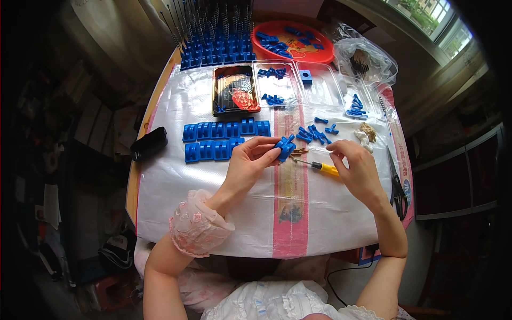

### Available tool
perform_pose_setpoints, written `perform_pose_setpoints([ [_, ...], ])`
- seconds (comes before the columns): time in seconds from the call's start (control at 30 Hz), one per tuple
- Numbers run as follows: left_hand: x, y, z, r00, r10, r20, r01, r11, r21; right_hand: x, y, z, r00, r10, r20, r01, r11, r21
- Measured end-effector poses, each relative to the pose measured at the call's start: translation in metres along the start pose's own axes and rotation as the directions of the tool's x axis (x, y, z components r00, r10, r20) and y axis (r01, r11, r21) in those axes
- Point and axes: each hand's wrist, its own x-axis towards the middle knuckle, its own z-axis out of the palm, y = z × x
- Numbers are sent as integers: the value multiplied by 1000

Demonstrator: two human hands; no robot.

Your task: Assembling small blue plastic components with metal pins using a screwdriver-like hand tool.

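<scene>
My left hand (250, 160) grips a small blue plastic part (285, 146) between thumb and fingers, above the middle of the table. My right hand (356, 165) hovers to its right with fingers pinched together; whether it holds something tiny I cannot tell. A yellow-handled screwdriver (320, 167) lies on the table between the hands, its tip pointing left. Two rows of assembled blue blocks (221, 140) lie left of my left hand. Loose blue pieces (316, 132) are scattered just beyond my right hand.
A white plastic sheet (176, 186) covers the table. Clear trays (298, 82) with blue parts, a dark tray (234, 90), a red bowl (293, 42) and racks of springs (213, 32) stand at the back. Black scissors (396, 184) lie right, a black phone (149, 143) left.
</scene>
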Motion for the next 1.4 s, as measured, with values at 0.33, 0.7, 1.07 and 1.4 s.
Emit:
perform_pose_setpoints([
  [0.33, 0, 0, 0, 1000, 14, -25, -14, 1000, -18, -15, 3, 4, 994, 29, 104, -15, 992, -127],
  [0.7, 0, 2, 4, 1000, -2, -29, 2, 1000, 5, -20, 26, 2, 984, 36, 174, -33, 999, -16],
  [1.07, 1, -2, 3, 997, 40, -73, -38, 999, 21, -9, 45, -1, 964, 89, 252, -225, 781, 583],
  [1.4, 3, -2, 7, 994, 48, 100, -52, 998, 41, -8, 23, 61, 988, 23, 152, -151, 324, 934],
])
